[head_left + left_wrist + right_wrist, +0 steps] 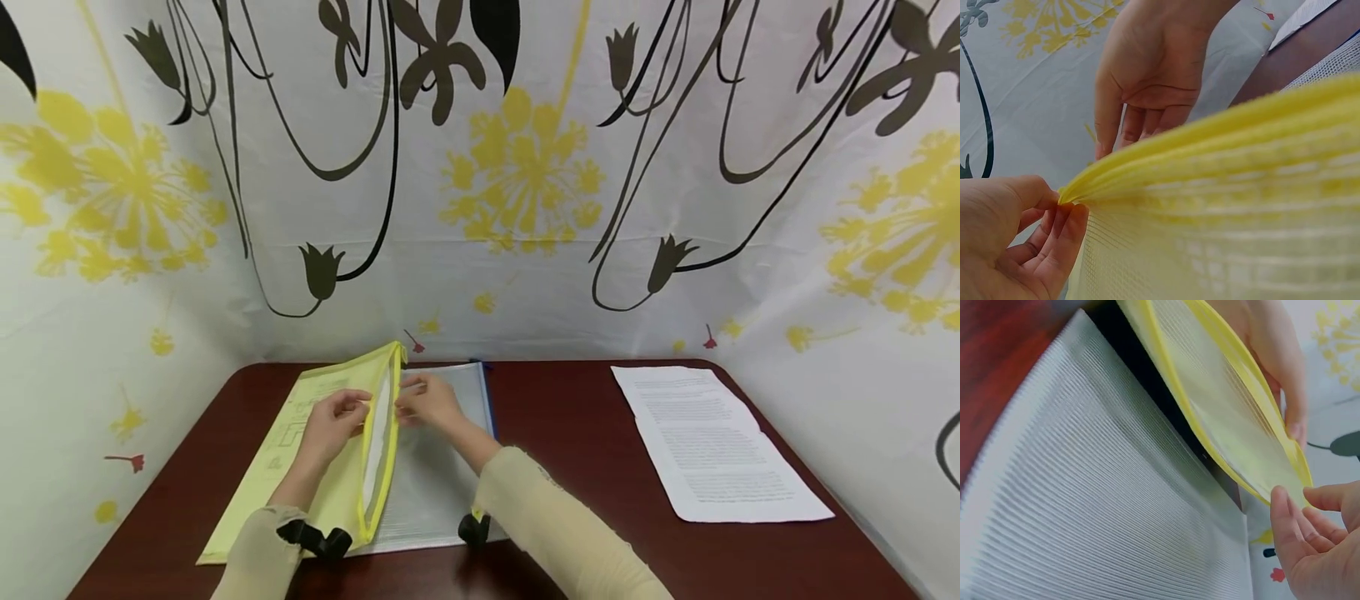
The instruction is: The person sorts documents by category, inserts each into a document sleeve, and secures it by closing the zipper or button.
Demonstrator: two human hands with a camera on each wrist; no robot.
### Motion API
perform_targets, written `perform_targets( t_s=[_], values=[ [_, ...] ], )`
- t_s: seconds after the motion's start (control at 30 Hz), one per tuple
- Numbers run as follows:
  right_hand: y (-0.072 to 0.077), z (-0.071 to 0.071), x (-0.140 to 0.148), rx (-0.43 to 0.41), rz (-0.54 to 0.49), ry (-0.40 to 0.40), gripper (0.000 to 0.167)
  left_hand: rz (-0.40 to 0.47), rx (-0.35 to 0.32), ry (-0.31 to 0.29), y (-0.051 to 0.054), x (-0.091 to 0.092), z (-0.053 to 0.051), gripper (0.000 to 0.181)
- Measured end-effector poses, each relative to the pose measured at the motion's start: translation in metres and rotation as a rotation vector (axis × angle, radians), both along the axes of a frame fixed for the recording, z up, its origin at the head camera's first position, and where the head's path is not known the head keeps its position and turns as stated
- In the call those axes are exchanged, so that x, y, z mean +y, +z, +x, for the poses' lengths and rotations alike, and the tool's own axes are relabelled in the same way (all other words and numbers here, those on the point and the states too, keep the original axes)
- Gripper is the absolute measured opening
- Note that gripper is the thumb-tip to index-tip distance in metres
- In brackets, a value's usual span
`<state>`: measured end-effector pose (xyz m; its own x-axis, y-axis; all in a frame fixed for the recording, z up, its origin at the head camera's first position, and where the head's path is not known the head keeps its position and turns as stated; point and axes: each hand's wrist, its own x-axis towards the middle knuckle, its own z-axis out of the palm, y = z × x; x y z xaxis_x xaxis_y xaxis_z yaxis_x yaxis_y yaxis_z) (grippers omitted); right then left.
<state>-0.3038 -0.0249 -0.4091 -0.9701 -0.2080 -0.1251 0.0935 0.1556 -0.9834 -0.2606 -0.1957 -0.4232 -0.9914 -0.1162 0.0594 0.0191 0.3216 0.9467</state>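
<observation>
A yellow mesh zip pouch (330, 467) lies at the left of the table, its mouth gaping between two raised yellow edges. Faint printed drawings show on its left part. My left hand (333, 425) pinches one edge of the mouth between thumb and fingers; the left wrist view shows the mesh bunched there. Across the opening, my right hand (429, 400) has thumb and fingers around the opposite edge near the far end, their tips partly hidden. Beneath lies a whitish ribbed pouch (435, 492) with a blue edge (488, 400).
White printed sheets (712, 450) lie at the right of the dark red-brown table (555, 450). A patterned cloth (517, 292) with flowers encloses the back and sides. Black wrist mounts (315, 537) sit on both sleeves.
</observation>
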Motion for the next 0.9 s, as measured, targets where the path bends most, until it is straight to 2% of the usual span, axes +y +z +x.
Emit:
perform_targets(
  t_s=[0.2,0.4,0.6,0.7,0.9],
  values=[
    [0.004,-0.019,0.002,0.050,0.031,-0.050,0.027,-0.010,0.000,0.012,-0.001,-0.001,0.000,0.026],
    [0.000,-0.040,0.003,0.118,0.044,-0.092,0.027,-0.024,0.011,0.010,0.000,0.000,0.001,0.025],
    [-0.011,-0.057,0.001,0.229,0.154,-0.124,0.029,-0.019,0.021,0.005,0.002,-0.003,0.002,0.024],
    [-0.016,-0.064,-0.001,0.274,0.195,-0.090,0.036,-0.014,0.021,0.017,0.002,-0.004,0.004,0.023],
    [-0.024,-0.079,-0.006,0.316,0.168,0.050,0.048,0.026,0.019,0.032,0.001,-0.005,0.007,0.023]
  ],
)
